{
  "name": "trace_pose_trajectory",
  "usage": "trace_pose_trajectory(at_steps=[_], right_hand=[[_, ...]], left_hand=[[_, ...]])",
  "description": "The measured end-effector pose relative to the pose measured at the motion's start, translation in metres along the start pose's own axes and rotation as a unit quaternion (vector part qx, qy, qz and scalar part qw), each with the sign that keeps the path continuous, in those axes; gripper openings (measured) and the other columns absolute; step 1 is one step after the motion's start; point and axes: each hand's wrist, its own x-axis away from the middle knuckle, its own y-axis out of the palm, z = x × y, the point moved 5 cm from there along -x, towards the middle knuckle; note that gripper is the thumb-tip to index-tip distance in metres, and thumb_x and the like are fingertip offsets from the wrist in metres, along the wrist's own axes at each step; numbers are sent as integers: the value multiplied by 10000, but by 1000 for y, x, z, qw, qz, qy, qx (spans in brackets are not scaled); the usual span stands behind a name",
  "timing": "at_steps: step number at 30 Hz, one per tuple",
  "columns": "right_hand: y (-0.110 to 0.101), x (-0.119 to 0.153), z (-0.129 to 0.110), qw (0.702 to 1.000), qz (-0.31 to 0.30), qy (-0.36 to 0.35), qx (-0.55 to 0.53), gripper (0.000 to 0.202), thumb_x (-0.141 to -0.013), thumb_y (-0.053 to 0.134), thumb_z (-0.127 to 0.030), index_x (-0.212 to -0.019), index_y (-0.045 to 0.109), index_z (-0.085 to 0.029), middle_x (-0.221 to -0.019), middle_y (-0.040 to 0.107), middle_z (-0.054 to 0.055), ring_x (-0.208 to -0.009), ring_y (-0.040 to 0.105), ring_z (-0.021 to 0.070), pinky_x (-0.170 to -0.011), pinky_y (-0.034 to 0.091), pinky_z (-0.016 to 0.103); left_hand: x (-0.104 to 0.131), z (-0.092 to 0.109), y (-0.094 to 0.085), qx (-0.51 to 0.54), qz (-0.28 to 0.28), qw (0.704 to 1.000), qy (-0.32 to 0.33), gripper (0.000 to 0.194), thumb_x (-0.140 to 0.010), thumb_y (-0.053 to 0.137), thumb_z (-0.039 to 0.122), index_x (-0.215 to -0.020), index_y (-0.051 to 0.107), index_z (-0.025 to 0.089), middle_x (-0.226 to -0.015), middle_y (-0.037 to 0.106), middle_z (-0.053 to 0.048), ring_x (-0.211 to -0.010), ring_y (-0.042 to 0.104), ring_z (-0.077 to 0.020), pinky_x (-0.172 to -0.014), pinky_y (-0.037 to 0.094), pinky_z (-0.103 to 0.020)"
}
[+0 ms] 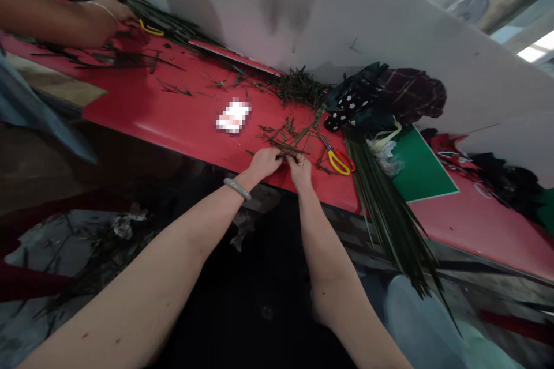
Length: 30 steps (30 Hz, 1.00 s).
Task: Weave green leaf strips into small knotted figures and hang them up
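My left hand, with a pale bangle at its wrist, is closed at the front edge of the red table. My right hand is pinched close beside it. Both hold thin dark green strips too small to make out clearly. Loose cut leaf pieces lie just beyond my fingers. To the right of my right hand rest scissors with yellow and red handles. A bundle of long green leaves hangs over the table edge farther right.
Another person's hands work at the far left near yellow handles. Dark cloth bundles, a green board and a leaf heap lie along the white wall. A blurred bright patch is on the table.
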Motion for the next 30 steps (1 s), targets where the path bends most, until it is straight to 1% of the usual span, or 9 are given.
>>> trace_pose_trajectory(at_steps=[4,7,11,14,18,24,30], right_hand=[[-3,0,2,999,24,4,33,314,-734,491,-381,-894,625,-147,-893,663,64,-848,594,179,-808,454,333],[-4,0,1,999,16,3,47,287,-735,490,-377,-871,627,-165,-880,664,54,-846,592,181,-805,456,330],[-2,-1,0,1000,1,11,19,292,-734,484,-366,-894,614,-159,-903,665,59,-855,594,177,-814,458,331],[-1,0,-1,1000,9,11,-4,288,-725,492,-360,-885,609,-152,-890,666,58,-844,599,170,-816,461,327],[-2,0,-1,1000,24,10,-1,267,-715,507,-368,-855,613,-166,-870,668,40,-819,602,165,-816,465,328],[-2,0,-3,1000,-1,2,18,269,-734,482,-342,-886,620,-168,-889,667,49,-840,600,173,-816,459,326],[-4,-1,3,999,30,16,29,273,-712,505,-382,-830,612,-161,-833,663,47,-805,595,180,-798,461,338]], left_hand=[[0,0,0,0,7,1000,4,290,-810,425,265,-963,651,167,-951,671,-84,-859,608,-188,-743,464,-278],[-1,0,0,0,7,1000,2,291,-808,427,266,-960,652,161,-946,671,-88,-851,610,-188,-737,465,-277],[-1,0,0,2,4,1000,5,290,-805,432,258,-971,651,165,-950,671,-90,-850,610,-193,-742,466,-285],[0,1,-1,4,3,1000,6,287,-807,434,258,-975,653,178,-951,672,-81,-856,608,-186,-752,463,-280],[1,1,-1,3,5,1000,3,291,-810,430,259,-982,652,180,-958,671,-75,-863,606,-180,-758,460,-270],[0,0,0,1,3,1000,3,294,-806,427,262,-976,652,179,-955,672,-79,-853,610,-189,-740,463,-273],[1,0,-1,3,-2,1000,-6,293,-809,432,272,-989,648,190,-984,668,-63,-890,601,-176,-774,453,-260]])
